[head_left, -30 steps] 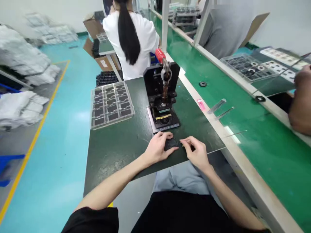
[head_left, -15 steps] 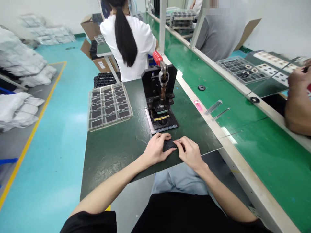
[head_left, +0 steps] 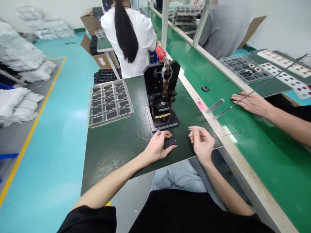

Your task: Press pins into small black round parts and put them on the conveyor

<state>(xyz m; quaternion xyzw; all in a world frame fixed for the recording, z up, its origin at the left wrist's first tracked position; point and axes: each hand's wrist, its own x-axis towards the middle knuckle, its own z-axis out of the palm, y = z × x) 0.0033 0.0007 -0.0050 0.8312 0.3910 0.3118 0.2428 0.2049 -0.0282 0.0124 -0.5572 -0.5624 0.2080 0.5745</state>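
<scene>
My left hand (head_left: 159,145) is closed around the edge of a small black plastic part (head_left: 171,141), thumb and fingers on opposite sides. The part rests at the table surface and shows a rounded rim; its left side is hidden by the hand. Off to the right, apart from the part, my right hand (head_left: 202,142) pinches a thin pale strip (head_left: 196,129) between thumb and fingers, slightly blurred. Just beyond both hands stands a black toggle press (head_left: 162,97) with a red handle (head_left: 160,53) and a yellow strip (head_left: 162,115) on its base.
A clear tray (head_left: 110,103) of black parts lies left of the press on the dark green table (head_left: 109,152). Thin metal strips (head_left: 215,105) and a black ring (head_left: 205,88) lie on the green belt (head_left: 218,84). A co-worker's hand (head_left: 252,103) rests there at the right.
My right hand has left the black part and moved right, now with a thin strip in its fingers. My left hand keeps its hold. A co-worker's hand has reached onto the belt.
</scene>
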